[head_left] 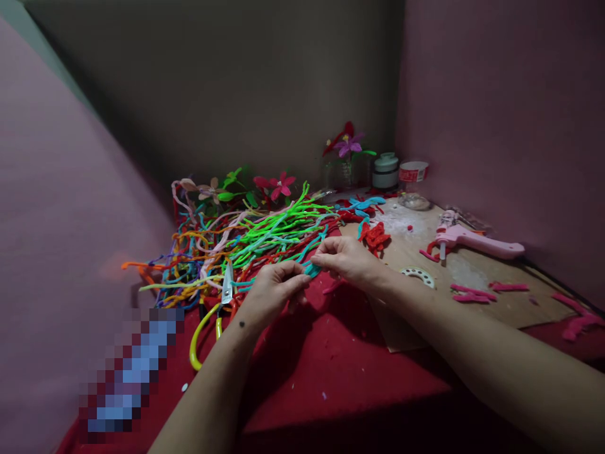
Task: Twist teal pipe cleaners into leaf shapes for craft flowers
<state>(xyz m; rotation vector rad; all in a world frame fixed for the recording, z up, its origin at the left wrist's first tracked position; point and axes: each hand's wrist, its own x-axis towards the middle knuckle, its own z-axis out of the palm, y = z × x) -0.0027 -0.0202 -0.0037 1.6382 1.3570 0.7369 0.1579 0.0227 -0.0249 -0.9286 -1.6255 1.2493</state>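
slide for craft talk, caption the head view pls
Two hands pinch a teal fuzzy stem beside bright green stems

Dim light falls on a mauve wall (501, 113) at right, a dark gray wall (246, 82) behind, and a red-covered table (340, 378) below them.

Shows shiny metal on scissor blades (227, 284), smooth plastic on the glue gun (489, 242), matt fuzz on the teal piece (312, 270).
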